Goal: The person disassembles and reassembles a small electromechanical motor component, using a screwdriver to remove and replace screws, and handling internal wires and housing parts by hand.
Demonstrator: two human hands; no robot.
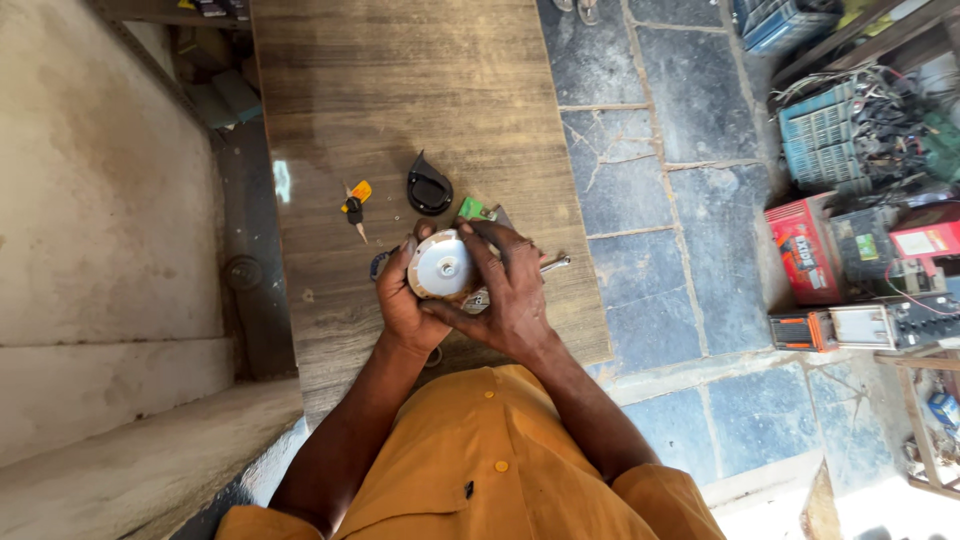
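While the left hand [403,300] cups the disc [440,267] and the right hand [510,290] grips its 3 o'clock rim, keep it level above the bench [400,100].

**Round white disc part, held up over the bench**

Small round thing [441,266], white or pale grey on the flat face, with a tiny dark hub dead centre. Looks like a metal rim round the edge, hard to say for sure. Face turned up toward the camera, tilted a bit. Sits just above the near end of the wooden tabletop, edges partly covered. Underside hidden, so no idea what's back there.
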